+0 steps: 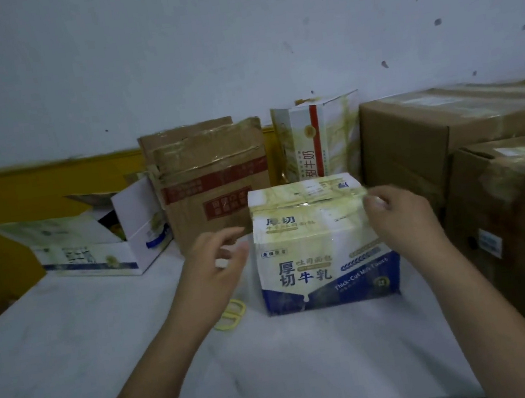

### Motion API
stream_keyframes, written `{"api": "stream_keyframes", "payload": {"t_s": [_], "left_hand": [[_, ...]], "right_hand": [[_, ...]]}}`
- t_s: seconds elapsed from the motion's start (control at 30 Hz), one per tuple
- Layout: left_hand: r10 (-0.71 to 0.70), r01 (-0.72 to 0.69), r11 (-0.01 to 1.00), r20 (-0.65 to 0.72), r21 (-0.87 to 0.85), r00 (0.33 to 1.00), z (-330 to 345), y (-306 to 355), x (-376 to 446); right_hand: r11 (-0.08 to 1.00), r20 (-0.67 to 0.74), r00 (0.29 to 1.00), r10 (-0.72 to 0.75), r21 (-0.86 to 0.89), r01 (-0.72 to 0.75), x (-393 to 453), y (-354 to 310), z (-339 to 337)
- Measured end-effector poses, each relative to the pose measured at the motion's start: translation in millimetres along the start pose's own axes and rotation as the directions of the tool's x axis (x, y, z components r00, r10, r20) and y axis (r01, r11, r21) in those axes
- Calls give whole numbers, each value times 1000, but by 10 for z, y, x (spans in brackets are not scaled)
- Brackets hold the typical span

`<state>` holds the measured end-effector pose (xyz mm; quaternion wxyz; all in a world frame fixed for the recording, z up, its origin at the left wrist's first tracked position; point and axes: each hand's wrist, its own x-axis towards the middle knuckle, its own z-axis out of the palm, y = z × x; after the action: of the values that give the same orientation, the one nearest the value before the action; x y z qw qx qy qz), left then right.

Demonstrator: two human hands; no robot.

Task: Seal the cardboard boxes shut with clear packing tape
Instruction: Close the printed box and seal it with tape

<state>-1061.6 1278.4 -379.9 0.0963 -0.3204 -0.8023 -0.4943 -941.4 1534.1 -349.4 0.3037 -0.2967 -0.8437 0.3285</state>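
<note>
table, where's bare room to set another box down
Free: the broad near-left stretch of the table, bordered by the open box behind and the left hand; also the near strip in front of the milk toast box. Crowded: the back row and the right side, where brown boxes stack. Yellow scissors lie beside the toast box.

1. A white and blue printed box (323, 244) stands near the middle of a pale table (74, 360).
2. The right hand (402, 216) pinches at the box's upper right edge.
3. The left hand (213, 266) hovers just left of the box, fingers loosely curled, holding nothing.
4. Yellow loops (230, 314) lie on the table beneath the left wrist.
5. Behind stand a worn brown carton (212, 185), a tall printed carton (316, 137) and an opened white box (92, 243).
6. Two large brown boxes (469, 142) fill the right side.
</note>
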Motion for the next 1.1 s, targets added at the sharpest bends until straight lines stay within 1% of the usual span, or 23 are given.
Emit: {"api": "stream_keyframes", "payload": {"t_s": [0.03, 0.07, 0.13, 0.17, 0.2, 0.27, 0.33, 0.37, 0.5, 0.57, 0.6, 0.67, 0.7, 0.73, 0.77, 0.83, 0.9, 0.93, 0.97, 1.0, 1.03, 1.07, 1.1], "left_hand": [[38, -40, 999, 68, 27, 997, 72, 45, -17], [56, -63, 996, 120, 58, 991, 139, 61, -19], [124, -145, 967, 111, 209, 986, 228, 28, 22], [165, -184, 939, 87, 292, 982, 243, -15, 55], [191, -203, 921, 68, 332, 979, 250, -51, 92], [168, -183, 945, 76, 272, 983, 245, -95, 147], [129, -143, 976, 96, 165, 987, 269, -119, 167], [122, -136, 979, 94, 151, 988, 288, -133, 173], [107, -118, 975, 70, 189, 992, 341, -149, 204], [96, -109, 975, 78, 195, 992, 351, -126, 206], [91, -107, 971, 84, 212, 992, 333, -107, 194], [114, -140, 929, 97, 343, 989, 344, -81, 178], [155, -180, 891, 93, 417, 984, 338, -50, 165], [208, -226, 865, 91, 448, 974, 345, 8, 150], [259, -277, 856, 102, 437, 961, 375, 87, 139], [330, -371, 855, 172, 363, 928, 504, 299, 115], [366, -432, 866, 270, 252, 891, 663, 466, 94], [381, -448, 874, 306, 188, 873, 710, 506, 97], [383, -443, 888, 330, 126, 863, 709, 517, 120], [372, -421, 904, 350, 72, 860, 667, 508, 148], [359, -401, 915, 373, 40, 856, 600, 479, 184], [361, -406, 913, 391, 36, 847, 529, 443, 221], [375, -429, 902, 404, 48, 834, 470, 400, 251]], "right_hand": [[993, 56, 998, 17, 114, -23, -62, 54, -33], [993, 74, 997, -37, 111, 29, -143, 105, -46], [975, 84, 971, -222, 3, 222, -308, 199, -35], [955, 115, 949, -292, -10, 295, -382, 224, -36], [939, 141, 930, -340, -6, 345, -430, 263, -36], [911, 139, 904, -405, -24, 412, -445, 369, -7], [892, 70, 893, -445, -57, 449, -418, 443, 41], [879, 22, 882, -471, -70, 472, -402, 455, 61], [816, -134, 809, -573, -192, 546, -356, 472, 145], [800, -137, 794, -593, -215, 561, -339, 486, 164], [802, -104, 800, -591, -186, 568, -339, 484, 162], [822, 14, 824, -566, -63, 566, -316, 556, 149], [823, 51, 822, -567, -2, 568, -305, 582, 141], [826, 55, 824, -564, 50, 562, -299, 593, 131], [831, 29, 833, -553, 92, 548, -299, 584, 126], [834, -43, 845, -533, 141, 533, -319, 529, 153], [818, -125, 820, -559, 79, 570, -394, 443, 206], [809, -134, 804, -579, 31, 587, -439, 407, 213], [811, -109, 806, -581, -2, 584, -478, 370, 181], [821, -50, 820, -571, -3, 571, -495, 347, 116], [814, 22, 814, -580, -1, 581, -491, 333, 30], [785, 91, 783, -616, -7, 619, -469, 334, -54], [739, 137, 734, -665, -17, 673, -439, 342, -125]]}}
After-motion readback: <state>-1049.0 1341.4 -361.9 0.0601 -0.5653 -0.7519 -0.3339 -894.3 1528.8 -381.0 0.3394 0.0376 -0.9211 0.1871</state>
